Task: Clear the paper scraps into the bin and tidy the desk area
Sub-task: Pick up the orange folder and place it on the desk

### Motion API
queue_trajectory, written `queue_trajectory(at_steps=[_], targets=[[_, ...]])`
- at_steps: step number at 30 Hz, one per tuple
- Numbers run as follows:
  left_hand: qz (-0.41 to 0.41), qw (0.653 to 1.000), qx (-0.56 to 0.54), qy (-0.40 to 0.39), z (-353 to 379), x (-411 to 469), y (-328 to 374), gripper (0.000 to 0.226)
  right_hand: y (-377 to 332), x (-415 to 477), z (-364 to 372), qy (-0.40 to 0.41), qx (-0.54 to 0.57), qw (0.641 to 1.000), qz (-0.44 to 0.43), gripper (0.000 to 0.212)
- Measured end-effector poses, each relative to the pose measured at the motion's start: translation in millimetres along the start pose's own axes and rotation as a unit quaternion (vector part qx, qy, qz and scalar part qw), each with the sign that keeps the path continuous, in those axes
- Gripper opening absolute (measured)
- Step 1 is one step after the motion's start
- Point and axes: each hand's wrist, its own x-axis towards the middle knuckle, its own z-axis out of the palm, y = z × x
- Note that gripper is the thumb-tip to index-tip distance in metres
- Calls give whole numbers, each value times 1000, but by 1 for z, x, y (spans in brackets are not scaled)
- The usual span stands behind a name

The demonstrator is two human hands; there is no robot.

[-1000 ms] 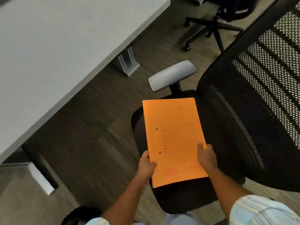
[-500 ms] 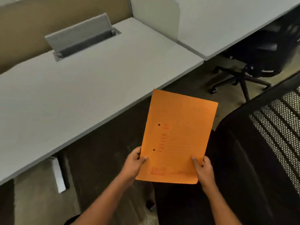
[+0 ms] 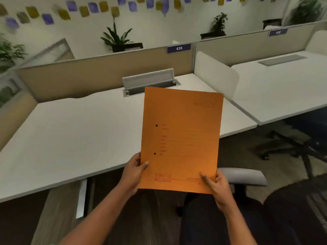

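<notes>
We hold the orange folder (image 3: 182,138) in the air over the near edge of the white worktop (image 3: 74,131). Left hand (image 3: 134,172) and right hand (image 3: 216,184) each pinch a bottom corner, fingers (image 3: 144,165) clenched on it. Tidying step, we judge; no bin or scraps in view. Next: lay it flat. Long axis runs away from us, top edge toward the partition (image 3: 99,73).
</notes>
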Motion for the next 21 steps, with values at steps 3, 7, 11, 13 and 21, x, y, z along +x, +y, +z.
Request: queue_trajectory(at_steps=[3, 7, 11, 13, 21], targets=[[49, 998, -14, 41, -22, 1, 20, 26, -29, 16, 28, -40, -12, 998, -40, 45], [105, 990, -9, 91, -51, 0, 41, 31, -57, 31, 76, -34, -1, 995, -98, 32], [123, 983, 41, 128, -90, 2, 52, 37, -72, 41, 132, -15, 8, 992, -123, 31], [123, 977, 89, 148, -112, 5, 56, 36, -78, 47, 160, -7, 14, 992, -125, 34], [219, 958, 88, 162, -205, 24, 95, 29, -104, 69, 276, -6, 0, 983, -182, 31]])
